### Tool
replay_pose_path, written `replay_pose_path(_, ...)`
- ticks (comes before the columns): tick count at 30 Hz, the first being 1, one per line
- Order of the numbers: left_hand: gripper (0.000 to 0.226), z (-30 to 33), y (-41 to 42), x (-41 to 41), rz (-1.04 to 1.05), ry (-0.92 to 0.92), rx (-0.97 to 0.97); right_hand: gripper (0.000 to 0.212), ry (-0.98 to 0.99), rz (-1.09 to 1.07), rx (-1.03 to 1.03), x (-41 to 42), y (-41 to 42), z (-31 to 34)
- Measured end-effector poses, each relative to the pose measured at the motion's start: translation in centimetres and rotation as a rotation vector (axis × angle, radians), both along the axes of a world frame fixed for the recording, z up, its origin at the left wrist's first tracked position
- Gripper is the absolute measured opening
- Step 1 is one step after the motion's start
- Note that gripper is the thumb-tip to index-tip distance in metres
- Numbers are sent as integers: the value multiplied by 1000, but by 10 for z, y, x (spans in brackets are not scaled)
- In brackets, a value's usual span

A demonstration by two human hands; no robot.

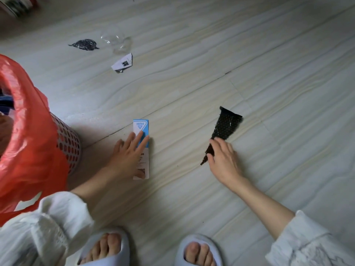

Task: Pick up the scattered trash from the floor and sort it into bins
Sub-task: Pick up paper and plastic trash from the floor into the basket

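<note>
While both hands are reaching down to the floor (211,54), the left hand (127,154) is lying flat on a blue-and-white carton (141,129), its fingers straight and spread over the carton's middle, with the thumb showing near the lower end; nothing is being curled round the carton. The carton is lying flat on the floor, long side pointing away from the person, just beside the bin. The right hand (223,160) is pinching the narrow lower end of a black bubble-wrap piece (225,125), fingers bent over it and thumb beneath; the wider end of that piece is fanning out away from the hand and is resting on the floor. The two hands are working well apart.

Between and beyond the hands the pale wood-grain floor is lying open, with wide room to the right. Farther off, three more scraps are lying near one another: a dark crumpled scrap (84,44), a clear plastic wrapper (118,43) and a torn white printed paper (123,63).

At the left edge a white perforated bin (68,144) is standing lined with a red plastic bag (28,131) draped over its rim; something dark blue is showing inside, too little to identify. White slippers (197,252) are showing at the bottom edge.
</note>
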State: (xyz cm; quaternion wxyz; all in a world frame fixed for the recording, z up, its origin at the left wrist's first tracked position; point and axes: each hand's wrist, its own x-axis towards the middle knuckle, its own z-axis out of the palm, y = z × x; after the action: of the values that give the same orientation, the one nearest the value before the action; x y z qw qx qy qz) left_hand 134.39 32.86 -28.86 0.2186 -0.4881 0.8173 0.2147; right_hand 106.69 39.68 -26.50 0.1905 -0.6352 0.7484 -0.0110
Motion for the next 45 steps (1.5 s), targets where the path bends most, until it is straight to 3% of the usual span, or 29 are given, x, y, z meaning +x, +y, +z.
replay_pose_path(6,122,-1,-4,8,55,11,-72,108,198,61,323,-33,-53,1)
replay_pose_path(9,119,-2,-9,8,37,-10,-160,116,157,20,416,-30,-56,-1)
replay_pose_path(16,103,6,-4,2,59,-35,-141,84,104,55,321,-2,-45,2)
replay_pose_path(22,102,8,-4,0,42,-72,-137,28,190,189,169,15,-42,-1)
replay_pose_path(24,103,9,-6,0,17,-88,-145,27,221,224,178,14,-47,0)
replay_pose_path(25,104,10,-6,1,-2,-89,-145,35,222,227,200,14,-48,1)
replay_pose_path(29,108,11,-11,-2,-13,-58,-133,99,54,178,374,5,-38,7)
replay_pose_path(32,130,3,-3,0,-40,-83,-58,112,70,287,457,-5,-29,8)
replay_pose_path(35,140,-3,5,4,-51,-70,-65,99,81,308,390,-12,-25,7)
replay_pose_path(41,139,2,2,3,-32,5,-113,33,46,179,125,-8,-28,-2)
replay_pose_path(43,132,1,-1,6,-21,76,-214,19,21,131,77,-4,-31,-4)
replay_pose_path(45,108,1,-6,7,30,141,-215,17,20,131,57,1,-31,-4)
